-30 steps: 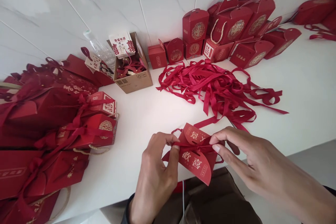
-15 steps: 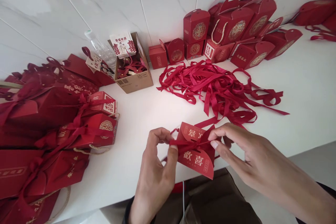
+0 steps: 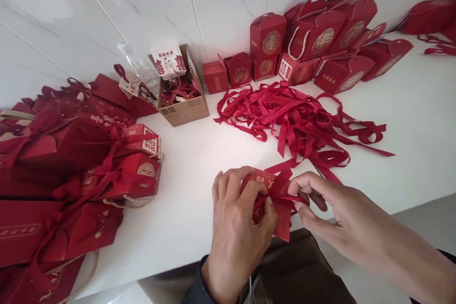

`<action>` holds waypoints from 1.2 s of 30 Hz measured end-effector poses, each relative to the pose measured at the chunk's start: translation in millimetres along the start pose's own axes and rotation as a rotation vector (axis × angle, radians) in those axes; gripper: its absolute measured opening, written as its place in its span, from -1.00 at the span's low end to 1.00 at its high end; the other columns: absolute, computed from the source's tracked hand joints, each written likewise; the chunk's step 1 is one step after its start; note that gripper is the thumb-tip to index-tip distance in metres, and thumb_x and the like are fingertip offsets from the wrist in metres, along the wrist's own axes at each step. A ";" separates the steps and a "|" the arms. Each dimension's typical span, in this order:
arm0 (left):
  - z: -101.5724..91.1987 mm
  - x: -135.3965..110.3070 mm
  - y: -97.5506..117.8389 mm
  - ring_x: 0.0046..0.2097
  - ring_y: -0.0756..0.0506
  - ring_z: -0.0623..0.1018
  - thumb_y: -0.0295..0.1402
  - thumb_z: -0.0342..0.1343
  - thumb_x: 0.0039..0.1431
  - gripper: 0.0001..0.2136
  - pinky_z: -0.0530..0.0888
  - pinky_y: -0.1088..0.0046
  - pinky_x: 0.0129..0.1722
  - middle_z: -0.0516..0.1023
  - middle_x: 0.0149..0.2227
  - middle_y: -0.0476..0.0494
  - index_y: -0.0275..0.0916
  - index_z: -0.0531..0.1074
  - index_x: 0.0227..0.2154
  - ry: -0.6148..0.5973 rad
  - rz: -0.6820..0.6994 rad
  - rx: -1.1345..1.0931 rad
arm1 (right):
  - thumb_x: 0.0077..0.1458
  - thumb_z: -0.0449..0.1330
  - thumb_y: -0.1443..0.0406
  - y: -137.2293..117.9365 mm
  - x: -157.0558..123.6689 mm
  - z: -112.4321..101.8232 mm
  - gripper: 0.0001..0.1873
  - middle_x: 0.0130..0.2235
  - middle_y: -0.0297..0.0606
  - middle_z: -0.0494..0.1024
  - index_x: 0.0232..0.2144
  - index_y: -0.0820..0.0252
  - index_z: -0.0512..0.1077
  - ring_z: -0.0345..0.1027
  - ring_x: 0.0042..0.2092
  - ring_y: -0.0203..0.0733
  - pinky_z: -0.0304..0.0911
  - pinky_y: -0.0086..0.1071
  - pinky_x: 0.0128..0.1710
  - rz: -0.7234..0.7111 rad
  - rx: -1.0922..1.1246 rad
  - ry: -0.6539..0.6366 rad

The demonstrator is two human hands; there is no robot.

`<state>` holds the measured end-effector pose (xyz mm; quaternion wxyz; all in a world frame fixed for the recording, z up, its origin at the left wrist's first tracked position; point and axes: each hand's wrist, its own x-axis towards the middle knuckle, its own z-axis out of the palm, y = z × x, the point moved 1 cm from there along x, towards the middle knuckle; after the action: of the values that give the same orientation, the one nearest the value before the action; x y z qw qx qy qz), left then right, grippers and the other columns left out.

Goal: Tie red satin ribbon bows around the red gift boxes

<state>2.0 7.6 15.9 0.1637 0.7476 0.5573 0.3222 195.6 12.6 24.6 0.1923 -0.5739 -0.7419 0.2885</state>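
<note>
A small red gift box (image 3: 283, 224) with pale printed characters lies at the table's front edge, partly covered by my hands. A red ribbon (image 3: 283, 198) crosses its top and gathers near the middle. My left hand (image 3: 242, 213) reaches over the box, thumb and forefinger pinching the ribbon beside the gathered spot. On the right, my right hand (image 3: 327, 209) pinches a stretch of that ribbon between thumb and forefinger. The knot itself is mostly hidden by my left fingertips.
A heap of loose red ribbons (image 3: 292, 123) lies beyond the box. Red boxes tied with ribbon (image 3: 135, 175) crowd the left side. A cardboard box (image 3: 188, 111) stands at the wall, with more red boxes (image 3: 329, 33) to its right.
My left hand has moved right, from the ribbon at the box's left side to its middle. My right hand has shifted slightly right and now holds the ribbon stretched sideways.
</note>
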 end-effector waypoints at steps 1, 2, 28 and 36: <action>0.8 -0.6 -1.0 0.01 -0.24 0.40 -0.59 0.14 0.15 -0.83 0.38 0.04 0.05 0.47 0.01 -0.15 -0.17 0.36 -0.31 0.005 -0.014 -0.004 | 0.16 0.12 0.34 0.5 -0.1 -0.5 -0.88 -0.49 -0.49 0.43 -0.24 -0.01 0.33 0.25 -0.57 -0.29 0.09 -0.43 -0.66 0.007 0.000 -0.006; 0.8 -1.3 -2.0 0.03 -0.24 0.40 -0.58 0.14 0.16 -0.83 0.39 0.05 0.05 0.47 0.02 -0.14 -0.17 0.37 -0.30 0.005 -0.027 -0.017 | 0.14 0.12 0.34 1.0 -0.3 -1.6 -0.88 -0.49 -0.49 0.43 -0.26 0.00 0.32 0.24 -0.57 -0.29 0.13 -0.44 -0.64 0.015 0.006 -0.008; -31.6 -53.6 -21.0 -0.04 -0.10 0.63 -0.32 0.11 0.33 -0.72 0.52 0.32 0.00 0.53 -0.22 -0.01 -0.03 0.35 0.08 0.073 -0.461 -0.380 | 0.36 0.07 -0.13 10.0 38.0 -3.1 -0.58 -0.29 -0.34 0.54 -0.19 0.02 0.45 0.37 -0.39 -0.19 0.17 -0.37 -0.50 0.094 0.275 -0.116; -35.3 -61.8 -23.8 -0.05 -0.09 0.65 -0.35 0.06 0.34 -0.70 0.55 0.44 -0.13 0.50 -0.33 0.02 -0.04 0.33 0.10 0.088 -0.499 -0.438 | 0.34 0.13 -0.12 9.4 45.4 -4.2 -0.60 -0.41 -0.40 0.45 -0.22 0.05 0.37 0.41 -0.37 -0.18 0.21 -0.38 -0.46 0.129 0.472 0.006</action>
<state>-49.3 -46.7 9.1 0.3700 0.5205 0.6472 0.4163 193.0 58.8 19.6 0.3047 -0.5599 -0.6153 0.4637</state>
